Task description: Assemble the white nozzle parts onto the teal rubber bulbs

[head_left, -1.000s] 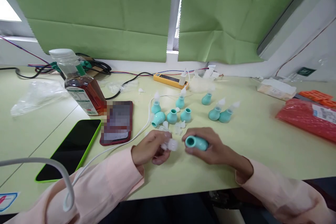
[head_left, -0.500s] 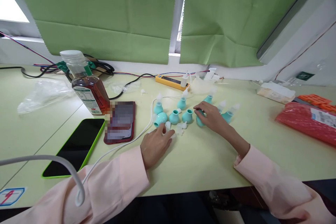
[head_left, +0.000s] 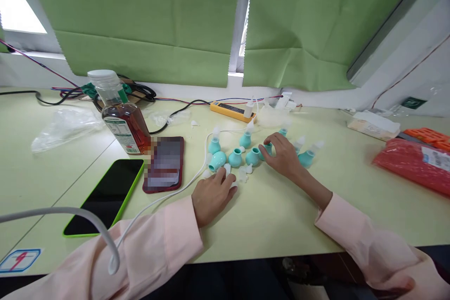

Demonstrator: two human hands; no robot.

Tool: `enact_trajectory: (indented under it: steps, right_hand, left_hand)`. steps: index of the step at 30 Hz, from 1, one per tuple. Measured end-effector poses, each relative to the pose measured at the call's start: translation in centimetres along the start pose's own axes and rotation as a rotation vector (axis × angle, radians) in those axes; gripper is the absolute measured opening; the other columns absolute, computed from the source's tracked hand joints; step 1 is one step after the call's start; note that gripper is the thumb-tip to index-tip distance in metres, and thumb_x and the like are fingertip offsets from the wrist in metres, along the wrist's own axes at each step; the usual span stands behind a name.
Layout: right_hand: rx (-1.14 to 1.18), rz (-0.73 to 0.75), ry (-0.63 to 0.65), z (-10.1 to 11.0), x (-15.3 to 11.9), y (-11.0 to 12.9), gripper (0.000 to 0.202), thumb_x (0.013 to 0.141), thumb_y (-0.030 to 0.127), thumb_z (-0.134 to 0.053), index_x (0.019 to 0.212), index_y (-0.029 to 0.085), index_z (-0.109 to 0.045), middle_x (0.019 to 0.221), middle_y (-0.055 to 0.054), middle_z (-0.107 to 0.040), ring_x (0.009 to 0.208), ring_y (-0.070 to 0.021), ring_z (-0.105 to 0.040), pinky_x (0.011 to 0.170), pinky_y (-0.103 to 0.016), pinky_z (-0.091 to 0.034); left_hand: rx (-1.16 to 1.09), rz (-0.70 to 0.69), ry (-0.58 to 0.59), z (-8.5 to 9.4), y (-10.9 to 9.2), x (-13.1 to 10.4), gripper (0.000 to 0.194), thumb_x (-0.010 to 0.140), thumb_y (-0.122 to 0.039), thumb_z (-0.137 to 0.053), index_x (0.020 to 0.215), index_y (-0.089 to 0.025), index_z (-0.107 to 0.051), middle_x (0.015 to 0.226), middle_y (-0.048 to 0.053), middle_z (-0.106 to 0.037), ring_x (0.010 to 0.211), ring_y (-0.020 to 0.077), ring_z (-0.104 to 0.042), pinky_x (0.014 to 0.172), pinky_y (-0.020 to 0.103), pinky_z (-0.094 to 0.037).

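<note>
Several small teal bulbs stand on the pale green table. My right hand (head_left: pixel 281 154) has its thumb and fingers around an open-necked teal bulb (head_left: pixel 267 151), right of another open teal bulb (head_left: pixel 252 156). My left hand (head_left: pixel 214 194) rests near small clear plastic pieces (head_left: pixel 243 174), its fingers curled and pointing down; whatever may be under the fingertips is hidden. Just beyond it a teal bulb (head_left: pixel 217 161) lies on its side, beside an upright open bulb (head_left: pixel 235 157). Bulbs with clear tips stand behind (head_left: pixel 245 138) and at the right (head_left: pixel 306 158).
At the left are a bottle of brown liquid (head_left: pixel 126 124), a red-cased phone (head_left: pixel 164 164) and a green-edged phone (head_left: pixel 105 197). A white cable crosses near my left arm. Behind lies a yellow power strip (head_left: pixel 228 111); a red package (head_left: pixel 411 164) is at the right.
My right hand has shifted slightly back with the bulb, which now stands closer to the row of open bulbs. My left hand has moved slightly right. The whole view has shifted a little.
</note>
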State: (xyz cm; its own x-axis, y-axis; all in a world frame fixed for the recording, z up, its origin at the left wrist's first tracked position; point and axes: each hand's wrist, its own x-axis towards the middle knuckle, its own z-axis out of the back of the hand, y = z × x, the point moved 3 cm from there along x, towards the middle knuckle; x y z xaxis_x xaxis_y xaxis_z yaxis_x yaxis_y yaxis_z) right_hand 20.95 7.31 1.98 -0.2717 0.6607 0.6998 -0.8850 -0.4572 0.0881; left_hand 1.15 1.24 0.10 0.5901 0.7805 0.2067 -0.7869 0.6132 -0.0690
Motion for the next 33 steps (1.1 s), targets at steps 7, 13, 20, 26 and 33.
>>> enact_trajectory:
  steps: [7,13,20,26,33]
  right_hand:
    - [0.015,-0.188,0.137,-0.9,4.2,-0.4,0.029,0.071,0.04,-0.05,0.086,0.016,-0.054,0.073,-0.007,-0.057,0.074,-0.0212,-0.051,0.067,-0.034,-0.04]
    - [0.057,-0.201,0.173,-1.9,6.2,0.3,0.021,0.073,0.035,-0.049,0.063,0.017,-0.053,0.067,-0.005,-0.057,0.064,-0.0174,-0.052,0.061,-0.03,-0.041]
    - [0.416,0.041,-0.37,5.6,3.2,5.0,0.013,0.071,0.023,-0.052,0.083,0.022,-0.048,0.097,-0.008,-0.056,0.089,-0.0221,-0.054,0.073,-0.037,-0.044]
    - [0.503,0.159,0.18,4.1,-2.2,9.0,0.011,0.071,0.024,-0.054,0.081,0.022,-0.052,0.061,0.001,-0.061,0.053,-0.0128,-0.057,0.048,-0.024,-0.043]
    - [0.609,0.354,0.17,2.0,-4.3,10.6,0.017,0.072,0.026,-0.057,0.084,0.015,-0.052,0.071,-0.005,-0.062,0.067,-0.0135,-0.057,0.058,-0.024,-0.045]
  left_hand:
    - [-0.065,-0.048,-0.06,0.1,-0.1,-0.5,0.023,0.082,-0.029,-0.03,0.096,-0.019,-0.046,0.089,0.006,-0.049,0.071,0.0182,-0.055,0.049,0.027,-0.043]
    - [-0.116,-0.037,-0.104,0.4,0.0,-0.6,0.023,0.082,-0.029,-0.03,0.095,-0.019,-0.046,0.089,0.005,-0.051,0.069,0.0175,-0.055,0.05,0.028,-0.042]
    - [-0.472,0.012,-0.305,2.0,0.3,-1.2,0.015,0.079,-0.029,-0.037,0.078,-0.017,-0.046,0.07,0.001,-0.049,0.056,0.0115,-0.046,0.054,0.024,-0.038]
    - [-0.767,-0.1,-0.356,1.8,0.7,-1.7,0.03,0.076,-0.042,-0.034,0.074,-0.015,-0.047,0.053,-0.001,-0.042,0.046,0.0103,-0.038,0.046,0.022,-0.031]
    - [-0.697,-0.14,-0.204,1.4,0.0,-0.9,0.036,0.082,-0.026,-0.034,0.049,-0.016,-0.042,0.042,-0.005,-0.032,0.041,0.0072,-0.031,0.044,0.021,-0.025]
